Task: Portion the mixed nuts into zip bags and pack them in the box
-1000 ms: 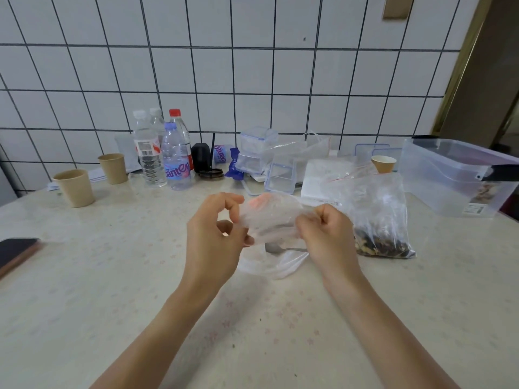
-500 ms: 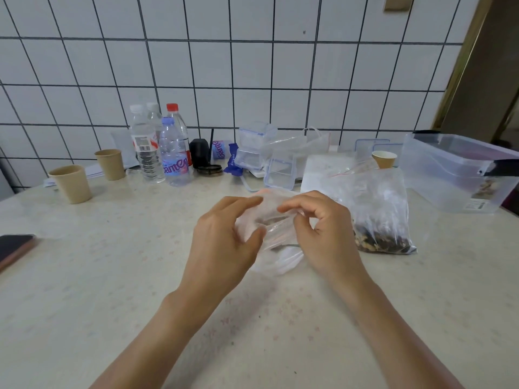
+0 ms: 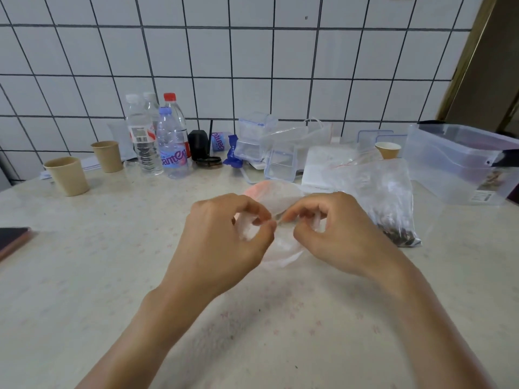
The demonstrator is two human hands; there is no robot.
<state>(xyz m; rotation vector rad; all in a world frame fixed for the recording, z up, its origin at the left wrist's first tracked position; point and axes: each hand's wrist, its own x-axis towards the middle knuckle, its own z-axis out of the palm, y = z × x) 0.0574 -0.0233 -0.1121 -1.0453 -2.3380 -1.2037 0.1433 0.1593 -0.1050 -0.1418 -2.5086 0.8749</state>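
Both hands, left hand (image 3: 224, 237) and right hand (image 3: 337, 234), pinch the empty zip bag (image 3: 276, 197) mid-table; looks like opening it, next scoop nuts from the nut bag (image 3: 393, 209).

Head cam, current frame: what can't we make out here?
- Small zip bag, head view: left hand and right hand cover its mouth, so open or sealed is unclear; contents unreadable through the crumpled film.
- Clear box: right edge cuts it off; label too small.
- Phone: cut by the left edge.
- Nut bag: nut types too small.
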